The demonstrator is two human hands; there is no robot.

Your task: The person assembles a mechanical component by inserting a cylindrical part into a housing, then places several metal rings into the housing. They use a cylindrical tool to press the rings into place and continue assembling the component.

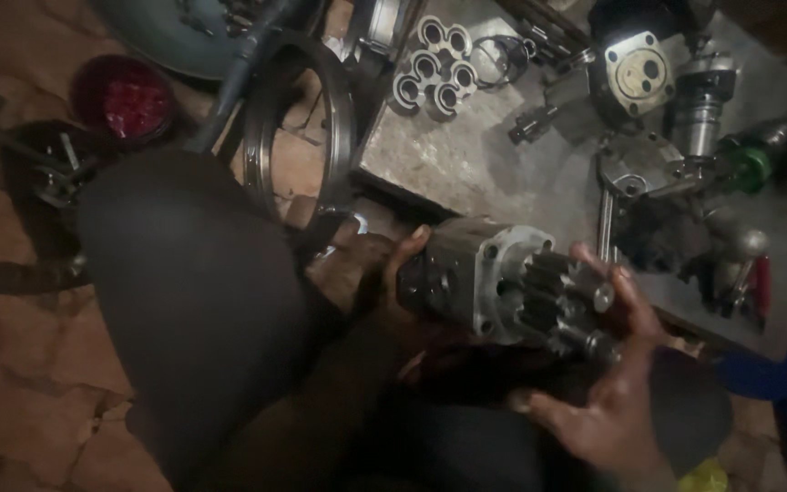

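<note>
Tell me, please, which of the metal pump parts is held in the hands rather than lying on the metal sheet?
The pump body with two gears, gripped by the left hand and right hand; the others lie on the sheet.

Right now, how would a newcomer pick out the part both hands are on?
Start at the grey metal sheet on the floor; just below its near edge the left hand and right hand hold a gear pump body. Unlike the loose parts on the sheet, two toothed gears protrude from its end.
</note>
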